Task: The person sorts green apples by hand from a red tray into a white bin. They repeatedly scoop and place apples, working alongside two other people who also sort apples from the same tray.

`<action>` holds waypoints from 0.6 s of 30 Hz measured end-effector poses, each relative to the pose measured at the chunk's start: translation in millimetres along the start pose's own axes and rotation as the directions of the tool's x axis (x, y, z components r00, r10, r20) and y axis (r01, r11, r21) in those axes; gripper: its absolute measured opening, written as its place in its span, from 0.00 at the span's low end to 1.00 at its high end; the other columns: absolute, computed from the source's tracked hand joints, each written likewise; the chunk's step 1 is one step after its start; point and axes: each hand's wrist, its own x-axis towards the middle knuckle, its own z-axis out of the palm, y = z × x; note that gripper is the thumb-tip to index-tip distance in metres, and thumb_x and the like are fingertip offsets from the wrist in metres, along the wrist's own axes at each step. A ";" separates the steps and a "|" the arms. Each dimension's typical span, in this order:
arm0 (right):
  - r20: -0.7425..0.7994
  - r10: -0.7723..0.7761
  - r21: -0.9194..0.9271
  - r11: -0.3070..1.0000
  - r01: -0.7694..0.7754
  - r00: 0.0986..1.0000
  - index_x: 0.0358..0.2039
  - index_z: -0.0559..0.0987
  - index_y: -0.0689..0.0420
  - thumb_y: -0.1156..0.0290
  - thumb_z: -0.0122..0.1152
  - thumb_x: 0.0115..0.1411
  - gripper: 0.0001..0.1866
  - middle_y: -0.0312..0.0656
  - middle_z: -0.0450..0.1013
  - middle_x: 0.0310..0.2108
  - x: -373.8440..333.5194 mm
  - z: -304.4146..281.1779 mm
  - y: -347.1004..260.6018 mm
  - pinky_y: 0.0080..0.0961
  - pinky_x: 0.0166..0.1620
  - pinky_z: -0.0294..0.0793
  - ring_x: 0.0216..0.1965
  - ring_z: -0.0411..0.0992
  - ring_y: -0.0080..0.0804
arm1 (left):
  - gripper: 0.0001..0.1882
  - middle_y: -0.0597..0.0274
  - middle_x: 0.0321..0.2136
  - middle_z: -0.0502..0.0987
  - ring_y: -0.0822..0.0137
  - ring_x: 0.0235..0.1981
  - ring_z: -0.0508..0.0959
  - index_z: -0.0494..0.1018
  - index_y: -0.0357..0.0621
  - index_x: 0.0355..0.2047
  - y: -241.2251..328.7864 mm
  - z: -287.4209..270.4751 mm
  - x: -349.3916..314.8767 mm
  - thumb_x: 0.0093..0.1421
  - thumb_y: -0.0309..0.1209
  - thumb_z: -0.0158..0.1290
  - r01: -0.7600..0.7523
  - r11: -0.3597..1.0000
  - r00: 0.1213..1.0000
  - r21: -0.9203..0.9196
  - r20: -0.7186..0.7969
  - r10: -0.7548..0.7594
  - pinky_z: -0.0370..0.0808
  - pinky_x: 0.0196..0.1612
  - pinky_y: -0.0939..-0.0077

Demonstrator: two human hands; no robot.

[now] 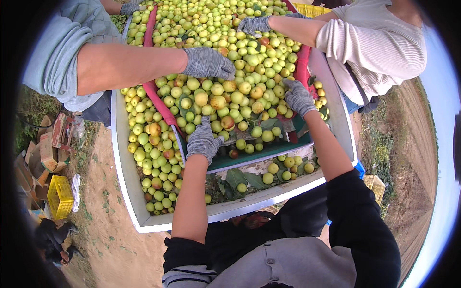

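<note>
A heap of small round yellow-green fruits (211, 98), some with brown patches and looking like jujubes, fills a pale-walled sorting table (126, 192). My left hand (204, 141), in a grey knit glove, rests at the near edge of the heap with index finger and thumb stretched apart. It holds no fruit that I can see. Further right, my right hand (300, 98), gloved alike, reaches to the heap beside the red padded strip (302, 67). Its fingers are spread against the fruits, its palm hidden. A green-lined tray edge (259, 156) runs between my forearms.
A co-worker's gloved hand (209, 62) reaches in from the left; another's gloved hand (254, 25) works at the far right. Loose fruits and leaves (235, 177) lie in the near trough. A yellow crate (60, 197) and cardboard boxes (48, 151) stand on the ground at left.
</note>
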 end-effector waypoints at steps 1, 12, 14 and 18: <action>0.081 0.034 -0.112 0.993 -0.024 0.996 0.54 0.74 0.51 0.74 0.51 0.57 0.22 0.48 0.71 0.51 -3.6 -1.6 2.7 0.37 0.56 0.70 0.52 0.71 0.48 | 0.48 0.41 0.51 0.73 0.46 0.49 0.76 0.51 0.43 0.66 0.3 -0.1 -0.2 0.50 0.40 0.65 0.012 1.000 1.000 0.013 0.015 -0.013 0.72 0.54 0.59; -0.248 0.478 0.569 0.775 -0.273 0.842 0.40 0.75 0.57 0.66 0.50 0.67 0.10 0.32 0.69 0.28 -200.0 -140.7 142.3 0.15 0.20 0.61 0.19 0.60 0.12 | 0.50 0.43 0.50 0.74 0.50 0.48 0.78 0.47 0.40 0.67 0.9 0.3 -2.4 0.54 0.45 0.62 -0.040 0.993 0.999 0.114 0.038 0.036 0.75 0.51 0.60; -0.285 0.655 0.446 0.737 -0.508 0.700 0.36 0.76 0.54 0.67 0.52 0.65 0.07 0.34 0.68 0.22 -268.2 -160.9 201.5 0.21 0.22 0.65 0.19 0.63 0.21 | 0.50 0.43 0.51 0.73 0.51 0.48 0.78 0.47 0.41 0.68 2.3 1.2 -1.9 0.53 0.46 0.62 -0.032 0.992 0.999 0.118 0.044 0.027 0.75 0.51 0.60; -0.348 0.722 0.054 0.652 -0.756 0.598 0.34 0.77 0.53 0.64 0.58 0.58 0.08 0.47 0.73 0.26 -380.3 -158.9 272.7 0.40 0.37 0.72 0.28 0.71 0.42 | 0.51 0.42 0.49 0.75 0.48 0.46 0.78 0.48 0.41 0.67 3.0 -1.1 -3.5 0.52 0.47 0.63 -0.020 0.995 0.999 0.095 0.030 0.017 0.75 0.49 0.59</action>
